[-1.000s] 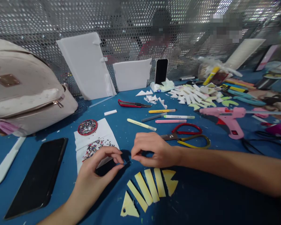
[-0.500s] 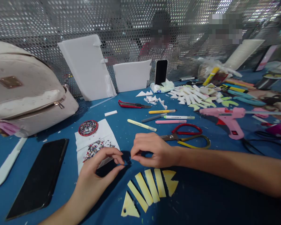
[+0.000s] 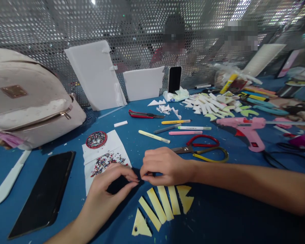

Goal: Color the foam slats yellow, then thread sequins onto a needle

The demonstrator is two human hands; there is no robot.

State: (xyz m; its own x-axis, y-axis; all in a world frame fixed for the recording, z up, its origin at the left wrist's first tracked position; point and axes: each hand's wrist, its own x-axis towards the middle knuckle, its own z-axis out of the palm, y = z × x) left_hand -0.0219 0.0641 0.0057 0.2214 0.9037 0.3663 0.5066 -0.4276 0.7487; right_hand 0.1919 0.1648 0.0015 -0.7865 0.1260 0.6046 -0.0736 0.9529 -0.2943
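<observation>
My left hand (image 3: 109,189) is closed in a pinch, thumb against fingertips, with a tiny pale speck at the tips that I cannot make out. Close beside it, my right hand (image 3: 165,166) has its fingers curled and the thumb pressed to them; what they hold, if anything, is hidden. Yellow foam pieces lie just below the hands in a fish-like row: a triangular head (image 3: 141,223) with a hole, several strips (image 3: 156,205) and a notched tail (image 3: 185,198). Behind my left hand, loose multicoloured beads (image 3: 108,162) and a red-rimmed round dish of beads (image 3: 96,139) rest on white paper (image 3: 119,144).
Scissors (image 3: 186,149) lie beyond my right hand, with several markers (image 3: 153,136) and a red box cutter (image 3: 142,114) farther back. A pink glue gun (image 3: 244,125) is at right. A black phone (image 3: 42,193), white knife (image 3: 10,178) and backpack (image 3: 32,101) occupy the left.
My two hands have come slightly closer together. The left thumb and fingertips have closed toward each other, and the left hand has shifted a little right.
</observation>
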